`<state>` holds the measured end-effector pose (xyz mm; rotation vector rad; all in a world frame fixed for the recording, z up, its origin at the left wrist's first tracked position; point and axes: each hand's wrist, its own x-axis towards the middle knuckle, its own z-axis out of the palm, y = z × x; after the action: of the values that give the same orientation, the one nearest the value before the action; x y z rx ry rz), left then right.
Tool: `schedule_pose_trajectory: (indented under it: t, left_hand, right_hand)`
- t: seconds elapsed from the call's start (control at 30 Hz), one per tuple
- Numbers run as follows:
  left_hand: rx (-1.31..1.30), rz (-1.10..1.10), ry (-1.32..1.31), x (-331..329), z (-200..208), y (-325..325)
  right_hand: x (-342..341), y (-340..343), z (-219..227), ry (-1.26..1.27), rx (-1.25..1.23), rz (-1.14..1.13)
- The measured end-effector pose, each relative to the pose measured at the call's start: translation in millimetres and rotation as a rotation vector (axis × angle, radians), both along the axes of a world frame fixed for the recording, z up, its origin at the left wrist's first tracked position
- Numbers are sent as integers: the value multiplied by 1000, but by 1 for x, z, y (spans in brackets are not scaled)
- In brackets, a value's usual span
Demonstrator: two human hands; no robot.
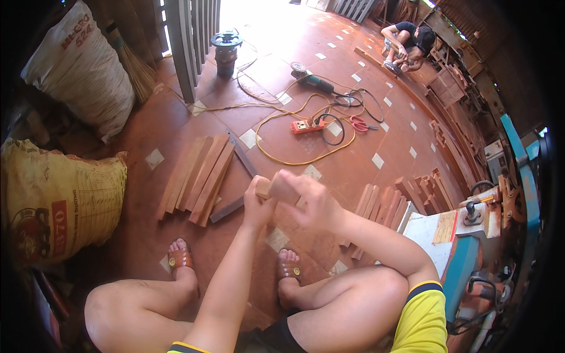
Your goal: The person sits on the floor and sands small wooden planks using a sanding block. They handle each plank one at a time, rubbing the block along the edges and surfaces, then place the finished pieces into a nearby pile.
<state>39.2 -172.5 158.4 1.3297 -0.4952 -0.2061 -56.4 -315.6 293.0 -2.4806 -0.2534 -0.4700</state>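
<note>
My left hand (pixel 256 207) is closed around a light wooden piece (pixel 263 188), whose squared end shows above the fingers. Against it my right hand (pixel 315 203) pinches a flat grey-brown piece (pixel 285 192) that looks like folded sandpaper; the fingers partly cover it. Both hands meet in front of my knees, above the tiled floor. Left of them, several wooden strips (pixel 203 170) lie side by side on the floor. A dark bar (pixel 228 208) lies next to those strips. More cut strips (pixel 376 206) are laid out to the right.
An orange power strip (pixel 307 125), yellow cord, angle grinder (pixel 315 81), red-handled scissors (pixel 359 123) and dark cylindrical tool (pixel 226 56) lie or stand ahead. Sacks (pixel 70 200) fill the left side. A white-and-teal machine (pixel 432 238) stands at right. Another person (pixel 406 44) crouches at far right.
</note>
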Motion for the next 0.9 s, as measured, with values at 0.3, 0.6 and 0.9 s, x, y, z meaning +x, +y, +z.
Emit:
schedule_pose_trajectory:
  t: [0.3, 0.6, 0.9]
  left_hand:
    - [-19, -61, 37, -9, 2, -9]
    - [20, -85, 45, -10, 11, -4]
    - [-7, -37, -14, -7, 7, -2]
  right_hand:
    - [3, 4, 2, -4, 23, 10]
    - [1, 5, 3, 11, -48, 20]
    - [3, 5, -5, -5, 17, 53]
